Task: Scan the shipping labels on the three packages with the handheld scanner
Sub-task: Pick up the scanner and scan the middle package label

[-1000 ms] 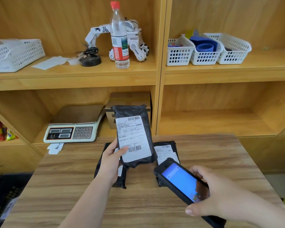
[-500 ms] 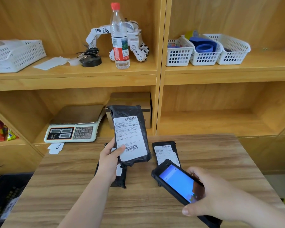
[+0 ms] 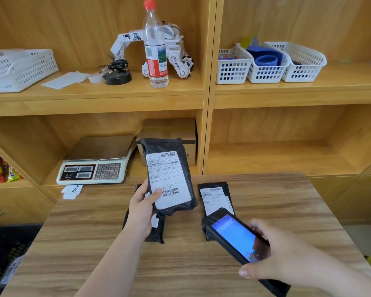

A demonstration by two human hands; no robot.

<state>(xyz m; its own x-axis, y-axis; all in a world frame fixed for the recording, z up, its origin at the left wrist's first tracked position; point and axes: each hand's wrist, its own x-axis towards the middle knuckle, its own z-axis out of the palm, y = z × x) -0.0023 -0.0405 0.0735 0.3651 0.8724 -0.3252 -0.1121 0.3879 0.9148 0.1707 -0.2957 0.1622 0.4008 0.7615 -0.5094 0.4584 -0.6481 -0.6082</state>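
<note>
My left hand (image 3: 142, 209) holds a black package (image 3: 168, 174) upright above the table, its white shipping label with barcodes facing me. My right hand (image 3: 272, 256) grips the black handheld scanner (image 3: 234, 236), whose blue screen is lit; its head points toward the held package from lower right. A second black package (image 3: 215, 197) lies flat on the wooden table (image 3: 94, 243) with its label up, partly covered by the scanner. A third black package (image 3: 156, 229) lies under my left hand, mostly hidden.
Behind the table stand wooden shelves with a weighing scale (image 3: 94, 166), a cardboard box (image 3: 169, 131), a water bottle (image 3: 155, 46), a white toy robot (image 3: 174, 50) and white baskets (image 3: 268, 65). A black crate (image 3: 4, 251) sits at lower left.
My left hand has carried the held package a little left and away from me. The scanner in my right hand has shifted slightly left and down.
</note>
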